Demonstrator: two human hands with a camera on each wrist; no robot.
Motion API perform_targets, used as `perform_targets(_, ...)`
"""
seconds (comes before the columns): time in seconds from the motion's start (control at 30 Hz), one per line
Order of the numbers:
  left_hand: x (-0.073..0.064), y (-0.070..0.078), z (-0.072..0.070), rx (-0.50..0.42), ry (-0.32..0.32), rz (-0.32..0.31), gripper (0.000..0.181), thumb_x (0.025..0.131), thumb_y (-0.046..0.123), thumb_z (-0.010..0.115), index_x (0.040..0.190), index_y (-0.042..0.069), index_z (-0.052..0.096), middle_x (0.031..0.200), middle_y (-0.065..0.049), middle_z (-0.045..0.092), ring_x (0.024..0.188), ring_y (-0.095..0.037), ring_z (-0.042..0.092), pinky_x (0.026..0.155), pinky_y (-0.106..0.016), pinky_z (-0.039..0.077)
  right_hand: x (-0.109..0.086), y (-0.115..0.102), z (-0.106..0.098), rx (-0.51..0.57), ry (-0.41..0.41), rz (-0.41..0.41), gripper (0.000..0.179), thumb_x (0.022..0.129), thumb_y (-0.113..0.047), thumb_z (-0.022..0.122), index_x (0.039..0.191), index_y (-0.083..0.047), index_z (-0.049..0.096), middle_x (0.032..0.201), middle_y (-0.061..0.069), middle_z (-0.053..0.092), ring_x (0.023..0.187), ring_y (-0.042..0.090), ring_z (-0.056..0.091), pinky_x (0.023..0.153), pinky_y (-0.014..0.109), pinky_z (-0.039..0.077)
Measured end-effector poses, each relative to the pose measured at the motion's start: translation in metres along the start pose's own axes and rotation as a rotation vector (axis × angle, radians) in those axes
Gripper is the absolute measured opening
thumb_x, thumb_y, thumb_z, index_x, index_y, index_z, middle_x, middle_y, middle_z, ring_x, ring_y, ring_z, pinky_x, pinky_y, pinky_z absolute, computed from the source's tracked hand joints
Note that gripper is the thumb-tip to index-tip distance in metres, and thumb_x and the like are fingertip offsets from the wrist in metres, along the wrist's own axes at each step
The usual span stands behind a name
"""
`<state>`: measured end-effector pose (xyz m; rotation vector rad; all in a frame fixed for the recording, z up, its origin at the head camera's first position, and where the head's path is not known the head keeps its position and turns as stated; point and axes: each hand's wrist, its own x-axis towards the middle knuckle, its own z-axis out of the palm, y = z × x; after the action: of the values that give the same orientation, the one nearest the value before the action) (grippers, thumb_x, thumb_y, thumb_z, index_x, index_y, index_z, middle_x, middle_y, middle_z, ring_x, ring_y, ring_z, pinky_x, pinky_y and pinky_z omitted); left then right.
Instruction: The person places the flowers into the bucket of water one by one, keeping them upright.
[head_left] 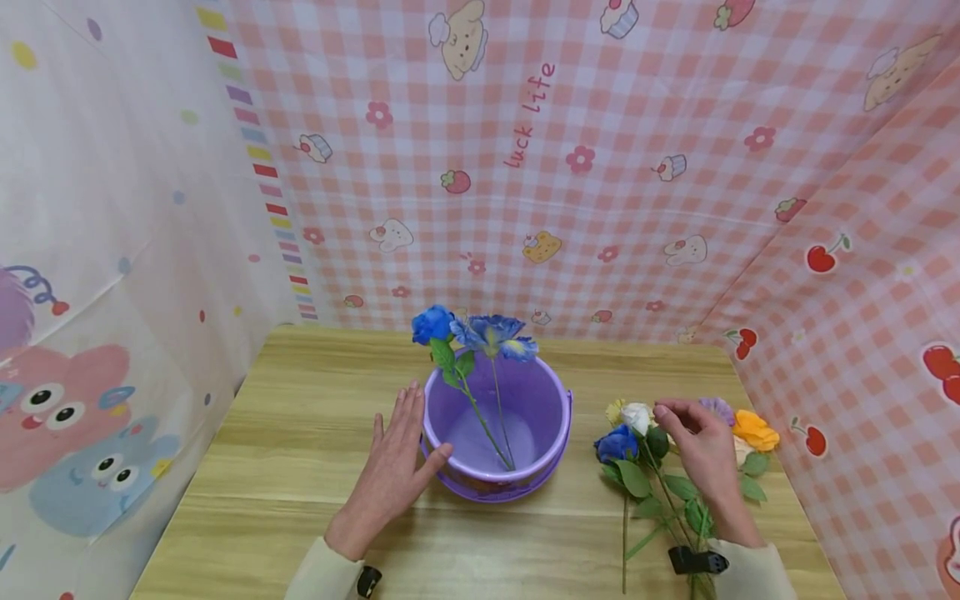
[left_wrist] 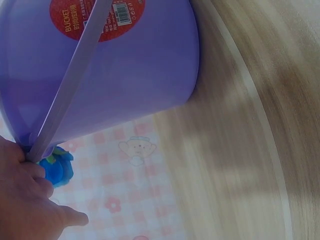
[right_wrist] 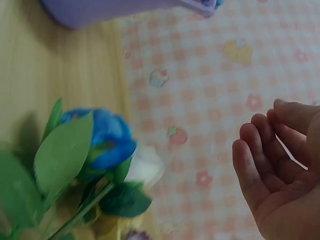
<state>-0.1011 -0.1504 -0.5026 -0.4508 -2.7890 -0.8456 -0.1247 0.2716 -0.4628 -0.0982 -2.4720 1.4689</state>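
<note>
A purple bucket [head_left: 536, 408] stands on the table with two blue flowers inside. One is a blue rose [head_left: 432, 325]; the other, a wide-petaled blue flower [head_left: 491, 333], leans over the far rim. At the bucket's left side, my left hand [head_left: 393, 475] rests with its fingers extended along the rim. My right hand [head_left: 701, 454] hovers over a bunch of artificial flowers at the right, its fingers loosely bent and nothing between them in the right wrist view. That bunch includes a blue rose [head_left: 617, 444], a white rose [head_left: 636, 417], an orange flower [head_left: 756, 430] and a purple flower [head_left: 717, 409].
Stems and green leaves [head_left: 636, 479] of the bunch spread toward the front of the wooden table [head_left: 300, 433]. The bucket's handle [left_wrist: 70, 80] hangs down its side. A pink checked cloth [head_left: 480, 142] hangs behind, with a patterned white one [head_left: 150, 208] at left.
</note>
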Motion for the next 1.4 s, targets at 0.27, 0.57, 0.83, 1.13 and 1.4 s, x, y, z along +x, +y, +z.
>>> perform_targets(0.27, 0.0, 0.0, 0.0, -0.009, -0.002, 0.0, 0.089, 0.105, 0.056, 0.048, 0.164, -0.001, 0.013, 0.172, -0.017, 0.009, 0.158, -0.037, 0.012, 0.121, -0.07, 0.007, -0.001, 0.034, -0.014, -0.123, -0.086, 0.045, 0.035, 0.104, -0.028, 0.065, 0.119, 0.002, 0.073, 0.109, 0.011, 0.072, 0.085, 0.005, 0.064, 0.07, 0.018, 0.056)
perform_targets(0.57, 0.0, -0.001, 0.001, -0.005, 0.007, 0.005, 0.089, 0.105, 0.057, 0.046, 0.163, -0.003, 0.016, 0.172, -0.017, 0.01, 0.157, -0.038, 0.013, 0.12, -0.071, 0.009, -0.006, 0.06, -0.024, -0.171, -0.233, 0.145, 0.042, 0.104, -0.029, 0.066, 0.128, 0.005, 0.068, 0.123, 0.023, 0.07, 0.089, -0.009, 0.061, 0.075, 0.02, 0.057)
perform_targets(0.83, 0.0, 0.001, -0.001, -0.015, -0.003, -0.006, 0.089, 0.105, 0.057, 0.048, 0.164, -0.002, 0.014, 0.172, -0.015, 0.008, 0.158, -0.033, 0.008, 0.121, -0.069, 0.007, -0.011, 0.082, -0.028, -0.208, -0.313, 0.213, 0.041, 0.104, -0.028, 0.067, 0.128, 0.005, 0.069, 0.116, 0.019, 0.074, 0.094, 0.013, 0.069, 0.076, 0.026, 0.058)
perform_targets(1.13, 0.0, 0.0, 0.0, -0.011, -0.004, -0.004, 0.089, 0.105, 0.057, 0.047, 0.164, -0.002, 0.015, 0.172, -0.017, 0.009, 0.158, -0.035, 0.009, 0.12, -0.07, 0.008, -0.015, 0.105, -0.026, -0.186, -0.383, 0.282, 0.037, 0.102, -0.02, 0.068, 0.124, 0.01, 0.068, 0.111, 0.02, 0.074, 0.094, 0.023, 0.071, 0.073, 0.028, 0.059)
perform_targets(1.4, 0.0, 0.0, 0.0, -0.007, 0.008, 0.002, 0.089, 0.105, 0.056, 0.048, 0.164, -0.001, 0.015, 0.172, -0.016, 0.009, 0.158, -0.035, 0.011, 0.12, -0.07, 0.009, -0.019, 0.118, -0.024, -0.243, -0.394, 0.246, 0.029, 0.1, -0.018, 0.071, 0.117, 0.006, 0.072, 0.113, 0.019, 0.074, 0.093, 0.019, 0.069, 0.074, 0.024, 0.055)
